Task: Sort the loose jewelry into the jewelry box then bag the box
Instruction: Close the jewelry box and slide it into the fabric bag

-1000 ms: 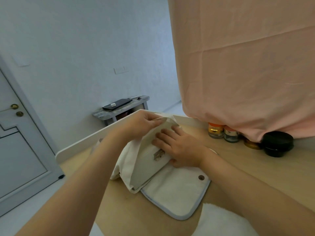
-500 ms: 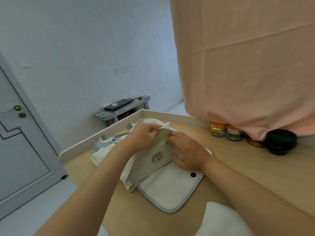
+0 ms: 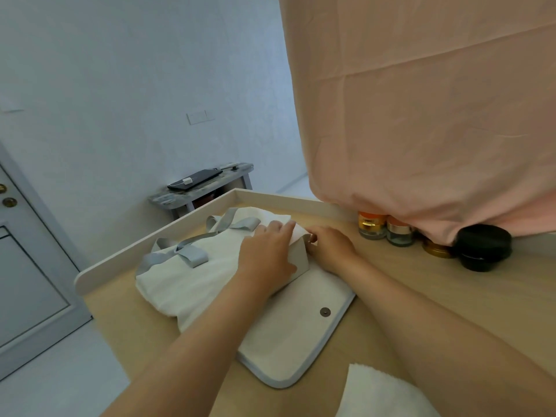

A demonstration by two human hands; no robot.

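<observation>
Your left hand [image 3: 267, 251] lies flat, fingers straight, pressing the white bag [image 3: 195, 275] down over the jewelry box [image 3: 301, 261], which sits partly inside the bag's mouth on the surface [image 3: 406, 284], while your right hand [image 3: 331, 248] pinches the bag's edge

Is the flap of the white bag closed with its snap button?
No, the flap lies open on the table, with its snap button showing.

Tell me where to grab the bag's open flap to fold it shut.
Pinch the flap by its free trimmed edge near the snap, coming from the near right: it lies flat on the table, opened toward the camera.
</observation>
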